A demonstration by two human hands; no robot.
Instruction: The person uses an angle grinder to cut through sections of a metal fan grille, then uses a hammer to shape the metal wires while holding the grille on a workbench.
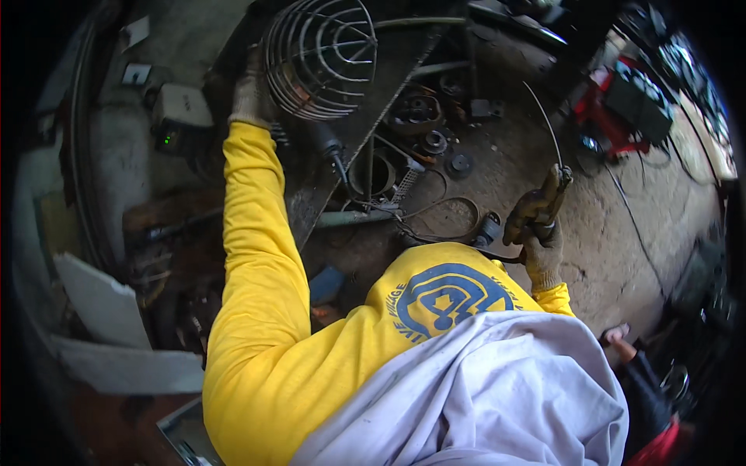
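A round cage of bent metal wires (320, 58), domed like a fan guard, sits at the top middle over a dark tabletop. My left hand (252, 92), in a pale work glove, grips its left side; part of the fingers is hidden behind the wires. Just below the cage lies a dark tool handle (329, 144) with a cable running from its end. At the right, my right hand (542, 213), in a dirty brown glove, is closed round a welding electrode holder (565, 175). A thin welding rod (546, 116) sticks up from it, apart from the cage.
On the floor beyond the table edge lie round metal parts (435, 142), a black cable loop (458, 203) and a sandal (487, 229). A red and dark machine (622, 109) stands far right. A pale box with green lights (180, 109) is at left. Another person's foot (616, 334) shows lower right.
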